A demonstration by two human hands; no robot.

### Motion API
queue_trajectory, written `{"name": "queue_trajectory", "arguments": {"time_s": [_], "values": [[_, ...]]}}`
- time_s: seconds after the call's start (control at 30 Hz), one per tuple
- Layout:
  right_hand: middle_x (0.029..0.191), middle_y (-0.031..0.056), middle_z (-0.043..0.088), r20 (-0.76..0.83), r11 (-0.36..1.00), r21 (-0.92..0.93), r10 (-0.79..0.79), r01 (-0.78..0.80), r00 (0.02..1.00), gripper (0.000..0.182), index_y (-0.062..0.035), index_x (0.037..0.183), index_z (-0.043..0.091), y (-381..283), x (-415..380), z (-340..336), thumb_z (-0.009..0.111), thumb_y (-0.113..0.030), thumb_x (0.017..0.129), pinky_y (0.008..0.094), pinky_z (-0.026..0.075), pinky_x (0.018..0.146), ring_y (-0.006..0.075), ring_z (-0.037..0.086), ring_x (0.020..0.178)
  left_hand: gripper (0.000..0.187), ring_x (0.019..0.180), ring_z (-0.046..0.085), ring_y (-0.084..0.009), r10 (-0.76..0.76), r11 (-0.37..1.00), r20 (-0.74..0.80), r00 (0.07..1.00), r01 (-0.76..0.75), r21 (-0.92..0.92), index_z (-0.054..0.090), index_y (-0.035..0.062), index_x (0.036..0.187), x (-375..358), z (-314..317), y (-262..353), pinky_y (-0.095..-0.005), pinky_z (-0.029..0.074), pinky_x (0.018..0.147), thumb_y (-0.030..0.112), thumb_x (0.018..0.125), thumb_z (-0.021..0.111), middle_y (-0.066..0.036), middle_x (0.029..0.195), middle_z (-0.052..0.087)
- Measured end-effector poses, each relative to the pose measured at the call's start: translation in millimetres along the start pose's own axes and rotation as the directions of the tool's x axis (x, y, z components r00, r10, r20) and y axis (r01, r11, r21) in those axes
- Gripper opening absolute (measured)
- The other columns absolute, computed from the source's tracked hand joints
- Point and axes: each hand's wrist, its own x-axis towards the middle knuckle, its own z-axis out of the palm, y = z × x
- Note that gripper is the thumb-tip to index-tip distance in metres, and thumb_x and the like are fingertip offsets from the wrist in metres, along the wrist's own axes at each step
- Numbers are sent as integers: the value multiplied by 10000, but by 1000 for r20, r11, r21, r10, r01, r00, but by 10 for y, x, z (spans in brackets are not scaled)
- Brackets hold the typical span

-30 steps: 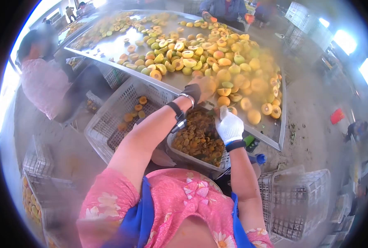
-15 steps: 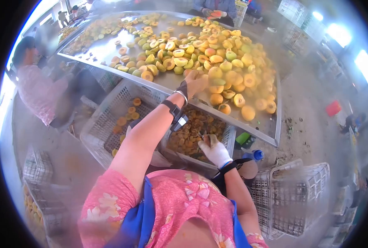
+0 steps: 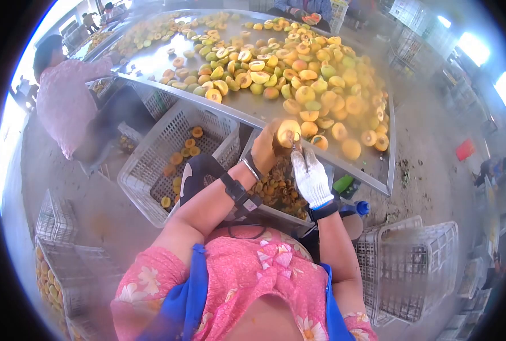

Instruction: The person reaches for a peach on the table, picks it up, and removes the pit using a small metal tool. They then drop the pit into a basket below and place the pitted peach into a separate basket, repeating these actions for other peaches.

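Note:
My bare left hand is wrapped round a halved yellow fruit, cut face up, over the near edge of the metal table. My right hand, in a white glove, grips a small metal tool whose tip is at the middle of the fruit. Below both hands a crate of pits and scraps is partly hidden. Halved and whole fruits are heaped on the table.
A white crate with a few fruit halves stands at the left. Stacked empty crates are at the right, near a blue bottle. A person in pink sits at the left; another person is behind the table.
My left hand has come back from the heap with a fruit half. My right hand has risen from the scrap crate to meet it. The view has shifted slightly.

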Motion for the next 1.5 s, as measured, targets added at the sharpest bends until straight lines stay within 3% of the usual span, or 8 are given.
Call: {"name": "queue_trajectory", "arguments": {"time_s": [0.13, 0.23, 0.53, 0.8, 0.93, 1.03, 1.3, 1.5], "values": [[1061, 281, 629, 26, 906, -307, -298, 291, 954, 287, 26, 1171, 590, 205, -33, 115, 562, -204, 1004, 489, 547, 713, 449, 650, 877, 334, 934, 659, -169, 16, 990, 19, 1000, -18, 137, 576, -32, 1274, -45, -43, 362, -295, 543, 826, 187, 1021, 568, -66, 1043, 677], [1090, 271, 609, 38, 857, -362, -379, 366, 925, 251, 9, 1162, 592, 257, -107, 208, 543, -178, 1003, 491, 550, 709, 446, 649, 863, 490, 867, 660, -185, -516, 488, 72, 854, 362, -794, 603, -43, 1221, -25, 164, -7, -312, 543, 784, 402, 1056, 481, -81, 994, 681], [1207, 330, 587, 123, 991, -53, -117, 124, 986, 384, 35, 1287, 556, 176, -187, 312, 452, -248, 1048, 481, 491, 917, 485, 572, 1117, 563, 806, 664, -226, -513, 524, -117, 850, 202, -827, 623, -28, 1117, -90, 335, 38, -343, 575, 723, 478, 1069, 383, -132, 930, 678], [1220, 335, 594, 105, 981, 111, 150, -161, 983, 488, 61, 1278, 556, -31, -294, 319, 449, -357, 1050, 455, 463, 959, 484, 558, 1160, 552, 750, 671, -236, -574, 415, 200, 794, 492, -765, 640, -25, 1039, -66, 91, 190, -360, 582, 715, 456, 1075, 373, -136, 911, 683], [1148, 220, 654, 145, 927, 233, 268, -296, 953, 441, 45, 1275, 571, 54, -255, 362, 459, -327, 1066, 372, 467, 946, 333, 618, 1090, 570, 727, 670, -248, -465, 727, -134, 875, 292, -621, 647, -23, 1029, -98, 338, -115, -365, 580, 704, 463, 1076, 352, -132, 890, 688], [1070, 73, 656, 219, 807, 477, 276, -350, 936, 369, 24, 1241, 606, 220, -239, 440, 490, -283, 1072, 295, 457, 929, 132, 568, 1031, 561, 743, 677, -236, -587, 440, 167, 792, 486, -755, 645, -15, 1053, -58, 170, 175, -350, 579, 688, 461, 1076, 349, -124, 910, 689], [1157, 211, 660, 148, 917, 293, 235, -269, 961, 394, 61, 1238, 587, 92, -254, 383, 478, -276, 1066, 373, 460, 961, 303, 611, 1098, 560, 736, 685, -228, -440, 739, -139, 887, 270, -617, 639, -11, 1068, -143, 348, -90, -336, 580, 673, 480, 1064, 369, -121, 887, 690], [1164, 301, 636, 122, 994, 76, 69, -78, 990, 423, 81, 1225, 584, 233, -357, 433, 470, -292, 1059, 413, 466, 961, 418, 602, 1138, 494, 748, 686, -260, -587, 398, 287, 757, 579, -712, 623, -13, 1095, -154, 85, 64, -375, 597, 712, 448, 1051, 448, -145, 914, 692]]}}
